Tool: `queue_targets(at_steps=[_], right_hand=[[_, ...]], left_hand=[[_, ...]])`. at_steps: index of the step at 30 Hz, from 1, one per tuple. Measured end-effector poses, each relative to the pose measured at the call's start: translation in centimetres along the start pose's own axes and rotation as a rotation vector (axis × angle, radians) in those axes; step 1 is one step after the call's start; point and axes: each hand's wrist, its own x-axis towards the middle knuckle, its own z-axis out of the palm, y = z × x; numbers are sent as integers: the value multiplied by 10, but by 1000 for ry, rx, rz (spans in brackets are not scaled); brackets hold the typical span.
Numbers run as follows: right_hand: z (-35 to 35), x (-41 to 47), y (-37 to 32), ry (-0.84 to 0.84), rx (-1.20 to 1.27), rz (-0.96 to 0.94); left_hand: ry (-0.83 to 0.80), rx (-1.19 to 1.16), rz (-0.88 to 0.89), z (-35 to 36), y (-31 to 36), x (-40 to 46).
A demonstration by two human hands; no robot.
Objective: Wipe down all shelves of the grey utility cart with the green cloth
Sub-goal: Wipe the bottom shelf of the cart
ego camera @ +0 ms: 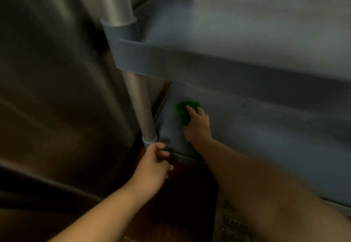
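Cart (247, 66), grey, fills the right side; two shelves in view, upper shelf (237, 26) above, lower shelf (266, 137) under it near the floor. Steel panel (57, 89) takes up the left side, just beside the cart. Metal post (140, 104) runs down the cart's left corner between the shelves. Dark reddish floor (180, 194) below. Right hand (197, 125) reaches onto the lower shelf near its left end, fingers pressing down on the cloth (183, 111); green cloth bunched, lying on that shelf. Left hand (153, 165) at the lower shelf's front corner by the post base, fingers curled round the rim there.
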Motion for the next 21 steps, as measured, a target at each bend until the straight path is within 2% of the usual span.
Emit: queue_targets(at_steps=[4, 6, 9, 12, 15, 21], right_hand=[[30, 8, -40, -94, -22, -238], [33, 7, -45, -133, -44, -296], [21, 3, -31, -201, -72, -375], [-1, -9, 8, -266, -210, -501], [-38, -36, 61, -241, -261, -462], [-136, -79, 190, -119, -312, -152]], left_hand=[[-17, 36, -52, -17, -5, 3], [-10, 44, -61, -14, -2, 7], [-19, 32, -39, 2, 7, 9], [-56, 27, -22, 30, 15, 8], [-78, -7, -30, 67, 22, 6], [-198, 71, 39, 146, 28, 5]])
